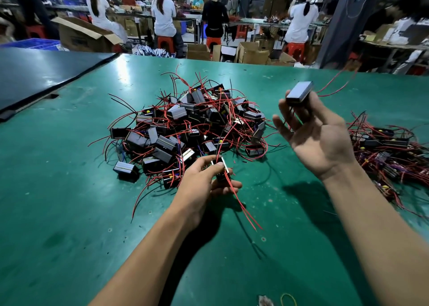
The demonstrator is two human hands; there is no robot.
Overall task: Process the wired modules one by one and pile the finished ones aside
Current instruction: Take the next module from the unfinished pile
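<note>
Head view: left fingers (228,186) grip module (225,169); second module (299,92) touches right fingers (284,107).

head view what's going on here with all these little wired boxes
A person is working through wired modules on a green table. The left hand grips a black module, its red wires hanging toward the camera, just in front of the large heap in the middle. The right hand is raised, palm open, with a second module at its fingertips; whether it is pinched or let go is unclear. A smaller heap lies on the right.
</note>
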